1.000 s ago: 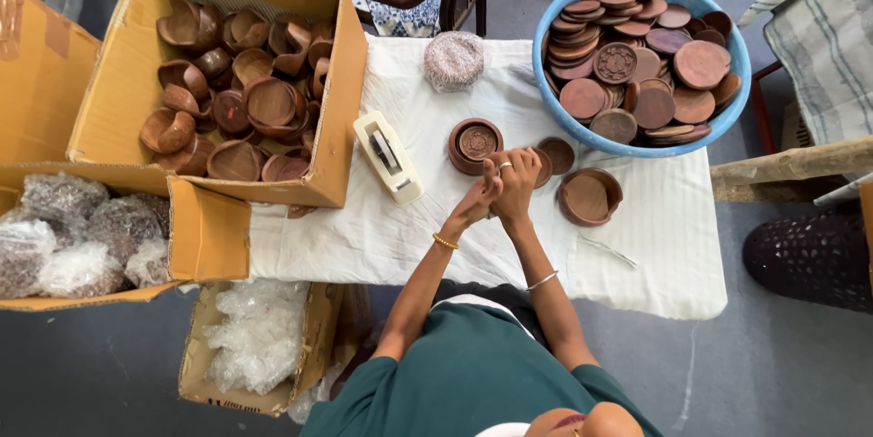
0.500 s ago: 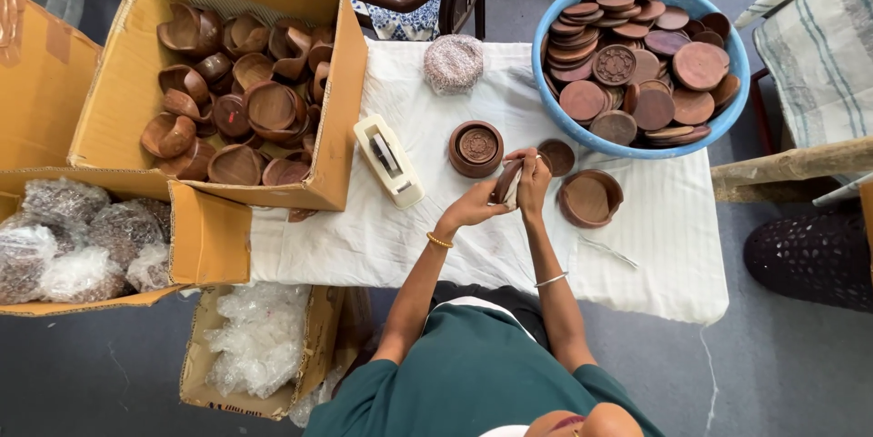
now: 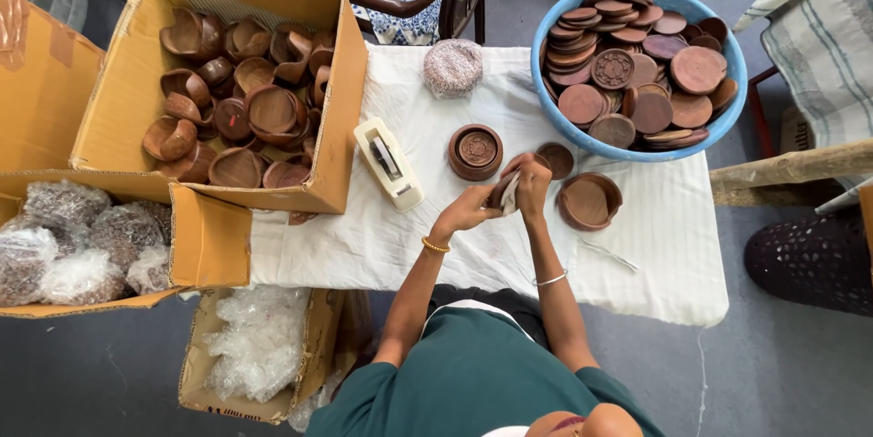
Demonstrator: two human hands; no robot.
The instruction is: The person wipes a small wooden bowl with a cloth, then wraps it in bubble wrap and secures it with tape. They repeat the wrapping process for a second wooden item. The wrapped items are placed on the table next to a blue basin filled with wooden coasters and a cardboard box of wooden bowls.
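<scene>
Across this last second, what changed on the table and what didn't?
Both hands stayed together over the cloth but shifted. The left hand dropped a little toward the person, while the right hand now curls over a small brown wooden piece with a bit of white material, held between them. The carved box, small lid, shallow dish and tape dispenser have not moved.

A small round brown wooden piece [image 3: 503, 190], partly wrapped in a white cloth [image 3: 513, 200], is held tilted on edge just above the white-covered table, slightly right of the frame's centre, mostly hidden.
</scene>
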